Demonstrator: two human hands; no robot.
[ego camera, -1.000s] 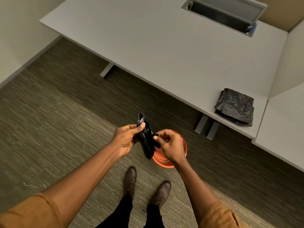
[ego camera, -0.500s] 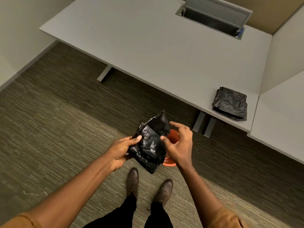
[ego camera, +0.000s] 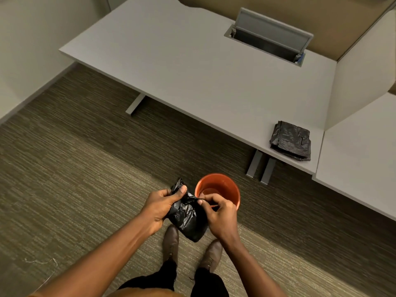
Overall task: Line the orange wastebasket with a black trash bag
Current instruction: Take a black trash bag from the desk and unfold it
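The orange wastebasket (ego camera: 225, 183) stands upright on the carpet in front of my shoes, unlined inside. I hold a crumpled, partly unfolded black trash bag (ego camera: 188, 219) just left of and nearer than the basket. My left hand (ego camera: 162, 205) grips the bag's top left part between thumb and fingers. My right hand (ego camera: 218, 213) pinches the bag's upper right edge and overlaps the basket's near rim. The bag hangs bunched between both hands, above my shoes.
A grey desk (ego camera: 192, 71) runs across the back, with a folded stack of black bags (ego camera: 291, 141) near its right front corner and an open cable hatch (ego camera: 270, 37). Desk legs (ego camera: 259, 167) stand just behind the basket. Walls close the left and right sides.
The bag opened out from a tight roll into a looser bundle. My right hand let go briefly, then pinched the bag's edge again. The view shifted, showing the whole basket.
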